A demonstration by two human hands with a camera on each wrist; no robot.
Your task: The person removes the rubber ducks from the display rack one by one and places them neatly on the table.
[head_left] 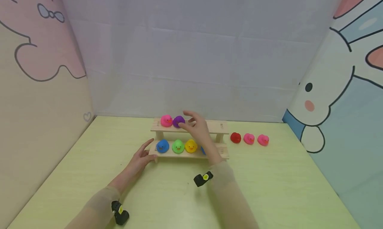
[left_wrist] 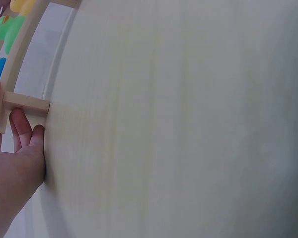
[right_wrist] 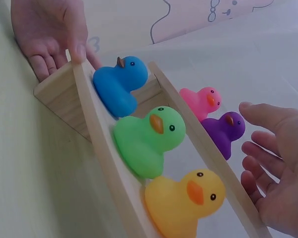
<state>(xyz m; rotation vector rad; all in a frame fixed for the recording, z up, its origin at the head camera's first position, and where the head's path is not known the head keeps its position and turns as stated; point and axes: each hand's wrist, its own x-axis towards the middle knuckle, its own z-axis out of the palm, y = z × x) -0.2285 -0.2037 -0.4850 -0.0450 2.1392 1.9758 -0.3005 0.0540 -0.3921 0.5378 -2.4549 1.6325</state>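
Observation:
A two-tier wooden stand (head_left: 222, 126) bears small rubber ducks. On its upper tier sit a pink duck (head_left: 166, 120) and, right beside it, a purple duck (right_wrist: 223, 133). Along the lower tier are a blue duck (head_left: 162, 146), a green duck (head_left: 178, 146), a yellow duck (head_left: 191, 146) and another blue duck (head_left: 203, 150), mostly hidden by the right arm. My left hand (head_left: 140, 159) grips the stand's left end, thumb on the lower board and fingers around the end support. Close by the purple duck, my right hand (right_wrist: 283, 163) has its fingers spread and loosely bent, holding nothing.
Right of the stand, a red duck (head_left: 235, 137) and two pink ducks, one nearer (head_left: 249, 138) and one farther right (head_left: 263, 140), stand in a row on the pale table (head_left: 287, 182). A white cloth backdrop (head_left: 191, 56) closes off the rear, with cartoon-printed panels on both sides.

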